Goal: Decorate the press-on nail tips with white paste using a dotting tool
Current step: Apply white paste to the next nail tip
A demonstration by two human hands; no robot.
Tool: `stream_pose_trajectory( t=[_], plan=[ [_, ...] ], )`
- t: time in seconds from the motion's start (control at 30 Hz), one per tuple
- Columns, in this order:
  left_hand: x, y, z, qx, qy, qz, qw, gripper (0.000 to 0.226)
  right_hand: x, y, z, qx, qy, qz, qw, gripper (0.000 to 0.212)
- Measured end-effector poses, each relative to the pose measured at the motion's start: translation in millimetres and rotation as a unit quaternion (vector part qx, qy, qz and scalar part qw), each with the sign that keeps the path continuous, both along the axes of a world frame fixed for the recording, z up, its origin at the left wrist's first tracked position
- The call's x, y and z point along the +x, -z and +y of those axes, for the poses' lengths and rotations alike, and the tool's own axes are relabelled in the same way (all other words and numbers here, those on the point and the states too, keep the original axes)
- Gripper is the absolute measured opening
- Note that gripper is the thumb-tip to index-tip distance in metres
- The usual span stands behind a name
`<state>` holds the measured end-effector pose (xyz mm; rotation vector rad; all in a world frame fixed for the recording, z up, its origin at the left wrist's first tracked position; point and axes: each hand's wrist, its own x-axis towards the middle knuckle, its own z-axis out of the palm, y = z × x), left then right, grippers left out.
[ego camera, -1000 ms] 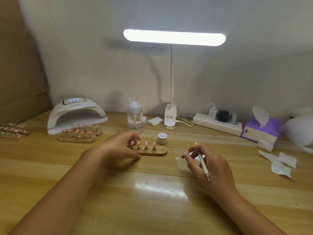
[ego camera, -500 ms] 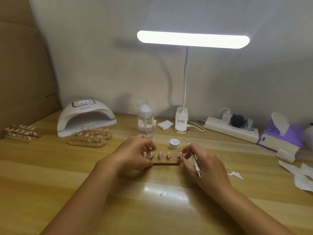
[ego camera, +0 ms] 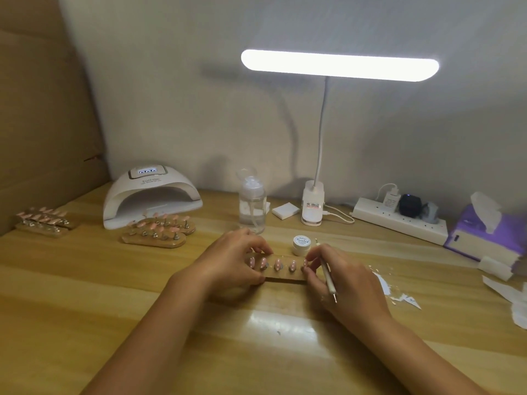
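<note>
- Pale, glossy wooden table (ego camera: 85, 309) with long grain stripes runs across the view, backed by a matt grey-white wall (ego camera: 199, 109) and a brown cardboard panel (ego camera: 42, 109).
- At mid-table lies the landmark: a flat oblong wooden nail holder (ego camera: 285, 277) with rounded ends, carrying a row of five glossy pink press-on nail tips (ego camera: 278, 264) on small metal studs.
- Left hand (ego camera: 231, 260) grips the holder's left end, fingers curled over its far edge and thumb at the near edge.
- Right hand (ego camera: 348, 283) pinches at the holder's right end by the last tip, and also holds the dotting tool (ego camera: 328, 276), a thin white stick slanting across the fingers, its metal point toward the person.
- Just behind the holder's right end stands a small round white jar (ego camera: 301, 244), lid on.
- Behind the holder: a clear plastic pump bottle (ego camera: 252, 206), a square white pad (ego camera: 285, 210) and a desk lamp (ego camera: 339, 65) with a glowing bar on a thin bent neck.
- Left of the holder, well apart: a domed white curing lamp (ego camera: 151, 195) and more wooden holders with pink tips (ego camera: 156, 232).
- Right of the holder: torn paper scraps (ego camera: 399, 297) nearby, then a white power strip (ego camera: 399, 223) and a purple tissue box (ego camera: 484, 238) at the table's right edge.
- Bare tabletop stretches from the holder toward the person, broken only by the forearms.
</note>
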<state>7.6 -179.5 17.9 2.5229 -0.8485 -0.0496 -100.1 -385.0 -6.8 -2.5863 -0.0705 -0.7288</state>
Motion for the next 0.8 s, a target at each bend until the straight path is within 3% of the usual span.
stream_pose_trajectory(
  t=[0.2,0.47,0.67,0.8],
  plan=[
    [3,4,1,-0.019,0.002,0.002,1.000,0.046,-1,-6,0,-0.025,-0.010,0.034,0.999,0.017],
    [6,10,2,-0.024,0.001,-0.046,0.999,0.048,-22,-7,-11,-0.083,0.024,-0.047,0.995,0.025],
    [5,11,1,-0.048,-0.004,-0.042,0.998,0.044,-42,2,-35,-0.216,0.003,-0.055,0.975,0.013],
    [-1,6,-5,-0.078,0.000,-0.043,0.996,0.044,-46,0,-41,-0.281,0.022,-0.007,0.959,0.020]
  ],
)
